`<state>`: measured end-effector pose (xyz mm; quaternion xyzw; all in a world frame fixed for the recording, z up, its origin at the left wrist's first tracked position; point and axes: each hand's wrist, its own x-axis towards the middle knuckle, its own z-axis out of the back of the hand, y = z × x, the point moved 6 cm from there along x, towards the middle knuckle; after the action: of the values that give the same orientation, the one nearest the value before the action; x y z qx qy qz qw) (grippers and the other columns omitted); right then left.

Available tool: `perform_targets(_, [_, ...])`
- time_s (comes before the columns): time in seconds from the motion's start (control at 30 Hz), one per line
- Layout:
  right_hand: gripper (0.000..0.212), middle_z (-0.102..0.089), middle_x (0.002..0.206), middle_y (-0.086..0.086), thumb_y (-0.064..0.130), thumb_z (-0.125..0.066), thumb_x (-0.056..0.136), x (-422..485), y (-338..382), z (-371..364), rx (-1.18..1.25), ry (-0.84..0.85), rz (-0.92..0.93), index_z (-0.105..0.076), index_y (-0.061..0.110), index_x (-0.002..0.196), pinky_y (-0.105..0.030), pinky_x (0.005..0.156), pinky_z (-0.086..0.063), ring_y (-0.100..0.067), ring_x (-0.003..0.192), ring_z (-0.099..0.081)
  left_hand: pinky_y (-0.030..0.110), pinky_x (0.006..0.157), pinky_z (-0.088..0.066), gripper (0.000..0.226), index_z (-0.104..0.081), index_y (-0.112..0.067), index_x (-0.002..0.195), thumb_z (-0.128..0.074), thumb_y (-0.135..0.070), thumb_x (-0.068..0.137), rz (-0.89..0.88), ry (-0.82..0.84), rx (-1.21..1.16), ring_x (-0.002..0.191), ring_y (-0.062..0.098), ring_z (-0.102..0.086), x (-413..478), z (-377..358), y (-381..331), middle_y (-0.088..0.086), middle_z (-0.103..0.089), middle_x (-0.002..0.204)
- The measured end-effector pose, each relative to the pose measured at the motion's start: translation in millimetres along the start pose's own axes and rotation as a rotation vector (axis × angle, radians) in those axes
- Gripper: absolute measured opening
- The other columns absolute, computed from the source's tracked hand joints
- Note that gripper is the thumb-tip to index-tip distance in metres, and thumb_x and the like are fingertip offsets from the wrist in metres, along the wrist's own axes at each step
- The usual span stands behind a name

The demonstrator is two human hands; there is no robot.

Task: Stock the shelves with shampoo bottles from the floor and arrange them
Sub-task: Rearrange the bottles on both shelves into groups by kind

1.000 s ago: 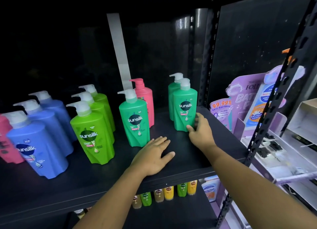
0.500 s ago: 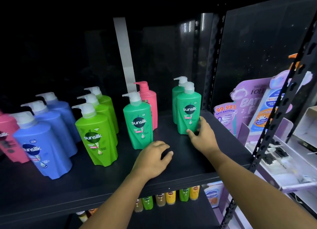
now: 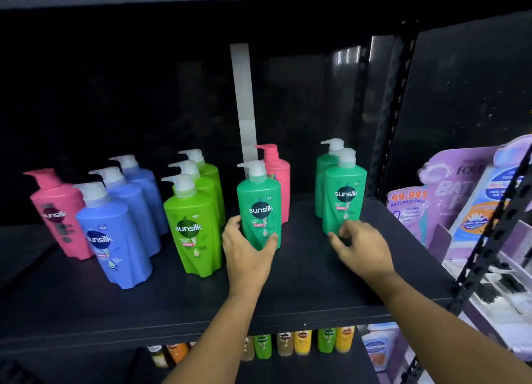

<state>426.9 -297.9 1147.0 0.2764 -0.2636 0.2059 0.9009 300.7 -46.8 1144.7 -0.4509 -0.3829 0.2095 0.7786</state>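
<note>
Left hand [image 3: 248, 255] apparently grips teal bottle [image 3: 259, 192].

Head view, close, facing down onto dark shelf [image 3: 316, 283]

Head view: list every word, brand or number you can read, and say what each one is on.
"sunsilk": far-left pink plastic pump bottle
"sunsilk": front blue plastic pump bottle
"sunsilk": front lime-green plastic pump bottle
"sunsilk": middle teal-green plastic pump bottle
"sunsilk": front right teal-green plastic pump bottle
"99.99% ANTI-BACTERIAL": purple cardboard display
Too blurred to read: small print under the logos, the display's other lettering, labels on the small lower-shelf bottles.
</note>
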Motion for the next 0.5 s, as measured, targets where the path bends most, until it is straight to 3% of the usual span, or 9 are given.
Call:
perform_targets(0.1, [0.023,-0.066,0.081,0.01,0.046,-0.073,0.082,-3.3,7.5,-11.0,0.034,0.182,0.104,-0.068,0.023,0.081,-0.03,0.073,-0.05,-0.019,0.086,-0.064,0.042,0.104,-0.05,0.101,-0.028,-0.034,0.148,-0.087,-0.042,0.067,0.087,0.142,-0.084,0.123,0.011,-0.057,3.8,-7.8,7.8,-0.01,-0.055,0.136])
perform_targets(0.23, [0.042,-0.072,0.112,0.015,0.06,-0.067,0.082,-3.7,11.6,-17.5,0.007,0.295,0.193,-0.075,0.027,0.108,-0.027,0.094,-0.051,-0.008,0.109,-0.063,0.041,0.099,-0.054,0.092,-0.032,-0.04,0.145,-0.086,-0.035,0.071,0.044,0.176,-0.091,0.117,0.008,-0.062,5.8,-9.4,6.7,-0.016,-0.061,0.129])
perform_targets(0.37, [0.055,-0.069,0.125,0.016,0.069,-0.053,0.083,-5.6,21.2,-17.2,-0.039,0.365,0.277,-0.075,0.029,0.115,-0.027,0.102,-0.049,-0.004,0.121,-0.059,0.04,0.096,-0.055,0.081,-0.041,-0.041,0.139,-0.085,-0.039,0.071,0.044,0.177,-0.041,0.112,0.006,-0.063,10.5,-8.4,7.8,-0.019,-0.063,0.124])
perform_targets(0.5, [0.062,-0.056,0.145,0.012,0.068,-0.042,0.091,-21.5,34.4,-15.4,-0.073,0.478,0.368,-0.063,0.031,0.136,-0.029,0.115,-0.038,-0.007,0.138,-0.046,0.04,0.096,-0.055,0.077,-0.045,-0.043,0.134,-0.085,-0.048,0.069,0.047,0.221,-0.018,0.109,0.007,-0.065,8.5,-9.9,9.3,-0.02,-0.065,0.121])
